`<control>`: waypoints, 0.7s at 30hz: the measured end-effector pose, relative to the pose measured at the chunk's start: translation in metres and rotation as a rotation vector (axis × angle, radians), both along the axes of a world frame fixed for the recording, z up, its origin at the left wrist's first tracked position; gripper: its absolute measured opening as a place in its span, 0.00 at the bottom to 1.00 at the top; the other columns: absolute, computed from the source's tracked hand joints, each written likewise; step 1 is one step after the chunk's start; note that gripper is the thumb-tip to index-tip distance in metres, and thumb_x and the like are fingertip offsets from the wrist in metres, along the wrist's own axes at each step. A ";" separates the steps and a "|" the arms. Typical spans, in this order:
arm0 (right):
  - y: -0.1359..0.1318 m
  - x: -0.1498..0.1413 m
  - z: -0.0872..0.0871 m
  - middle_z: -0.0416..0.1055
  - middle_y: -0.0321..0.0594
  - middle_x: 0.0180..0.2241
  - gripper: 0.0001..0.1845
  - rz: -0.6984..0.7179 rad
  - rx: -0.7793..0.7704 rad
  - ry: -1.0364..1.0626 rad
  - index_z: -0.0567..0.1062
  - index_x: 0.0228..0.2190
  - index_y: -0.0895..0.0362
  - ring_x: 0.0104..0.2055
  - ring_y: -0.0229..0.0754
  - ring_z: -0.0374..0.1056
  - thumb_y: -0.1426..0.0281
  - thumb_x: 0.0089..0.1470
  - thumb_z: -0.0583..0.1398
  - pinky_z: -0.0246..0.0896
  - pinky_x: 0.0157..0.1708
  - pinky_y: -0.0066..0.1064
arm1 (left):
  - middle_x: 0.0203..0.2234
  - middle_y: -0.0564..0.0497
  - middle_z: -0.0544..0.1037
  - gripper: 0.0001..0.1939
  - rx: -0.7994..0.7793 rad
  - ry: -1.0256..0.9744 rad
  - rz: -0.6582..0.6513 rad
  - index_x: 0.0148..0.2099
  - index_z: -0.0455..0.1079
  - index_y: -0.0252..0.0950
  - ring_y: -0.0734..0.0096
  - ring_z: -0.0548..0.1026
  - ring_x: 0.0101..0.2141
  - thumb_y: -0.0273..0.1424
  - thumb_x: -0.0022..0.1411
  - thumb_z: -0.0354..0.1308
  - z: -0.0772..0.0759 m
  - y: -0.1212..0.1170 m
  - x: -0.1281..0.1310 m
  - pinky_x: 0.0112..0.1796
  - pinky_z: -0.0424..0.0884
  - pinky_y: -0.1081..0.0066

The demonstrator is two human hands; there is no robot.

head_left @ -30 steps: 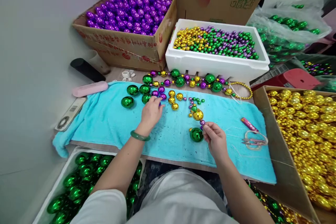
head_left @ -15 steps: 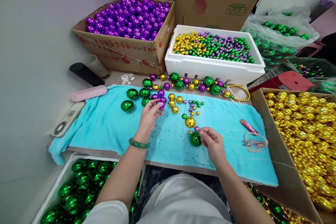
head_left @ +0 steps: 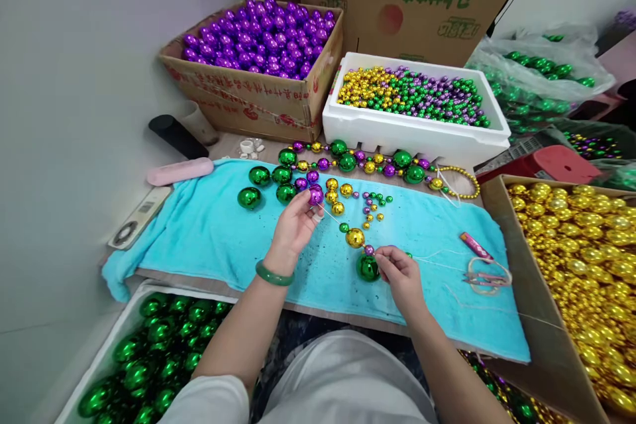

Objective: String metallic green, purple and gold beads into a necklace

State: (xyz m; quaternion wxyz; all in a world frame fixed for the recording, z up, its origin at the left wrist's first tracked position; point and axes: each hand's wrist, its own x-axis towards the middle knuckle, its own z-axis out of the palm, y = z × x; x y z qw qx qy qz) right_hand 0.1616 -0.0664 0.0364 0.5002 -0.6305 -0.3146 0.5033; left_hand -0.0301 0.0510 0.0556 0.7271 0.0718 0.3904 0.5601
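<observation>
My left hand [head_left: 295, 222], with a jade-green bangle at the wrist, pinches a shiny purple bead [head_left: 315, 195] above the towel. A thin white string [head_left: 330, 215] runs from this bead down to a small green bead [head_left: 344, 228]. A larger gold bead [head_left: 355, 238] and a small purple bead [head_left: 369, 250] follow on the string. My right hand [head_left: 400, 271] has its thumb and forefinger closed on the beaded string, right beside a big green ball [head_left: 368, 266]. Loose gold beads [head_left: 337, 208], purple beads [head_left: 313, 176] and green balls [head_left: 249, 197] lie behind my hands.
A turquoise towel [head_left: 209, 238] covers the table. Scissors [head_left: 484, 277] and a finished-looking bead garland [head_left: 346, 161] lie on it or behind it. Around stand a carton of purple beads [head_left: 248, 96], a white foam box [head_left: 417, 129], a carton of gold beads [head_left: 531, 278] and a green-ball box [head_left: 116, 328].
My left hand has lifted the purple bead away from the loose purple ones and turned palm upward. The string now stretches up to that bead. My right hand stays by the green ball.
</observation>
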 end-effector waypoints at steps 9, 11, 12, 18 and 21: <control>-0.003 -0.003 0.004 0.59 0.31 0.15 0.16 -0.004 0.012 -0.013 0.74 0.23 0.58 0.18 0.32 0.51 0.57 0.39 0.66 0.45 0.19 0.27 | 0.24 0.50 0.77 0.04 -0.027 -0.028 0.052 0.32 0.71 0.31 0.72 0.75 0.26 0.23 0.60 0.57 0.005 -0.003 0.000 0.27 0.71 0.74; -0.003 -0.002 0.004 0.59 0.30 0.15 0.16 -0.011 0.015 -0.019 0.74 0.23 0.58 0.18 0.32 0.51 0.57 0.39 0.66 0.45 0.19 0.27 | 0.25 0.50 0.77 0.04 -0.026 -0.026 0.058 0.32 0.71 0.30 0.72 0.75 0.26 0.23 0.60 0.57 0.004 -0.003 -0.001 0.28 0.71 0.74; -0.003 -0.002 0.004 0.59 0.30 0.15 0.16 -0.011 0.015 -0.022 0.74 0.23 0.58 0.18 0.31 0.51 0.57 0.39 0.66 0.45 0.19 0.27 | 0.25 0.50 0.77 0.03 -0.023 -0.023 0.057 0.32 0.71 0.30 0.73 0.75 0.26 0.23 0.60 0.57 0.004 -0.003 -0.001 0.28 0.71 0.74; -0.004 -0.002 0.001 0.59 0.31 0.15 0.16 -0.001 0.021 -0.032 0.74 0.23 0.57 0.18 0.32 0.51 0.57 0.41 0.66 0.45 0.19 0.27 | 0.30 0.53 0.77 0.10 0.099 0.078 0.033 0.37 0.71 0.35 0.75 0.75 0.29 0.24 0.51 0.66 0.001 -0.008 0.000 0.31 0.71 0.74; -0.003 -0.004 0.000 0.59 0.31 0.15 0.16 -0.004 0.022 -0.025 0.74 0.24 0.57 0.18 0.32 0.51 0.57 0.41 0.66 0.45 0.19 0.27 | 0.35 0.54 0.76 0.18 0.209 0.176 0.035 0.42 0.71 0.38 0.76 0.75 0.32 0.24 0.48 0.69 0.002 -0.015 0.005 0.32 0.70 0.75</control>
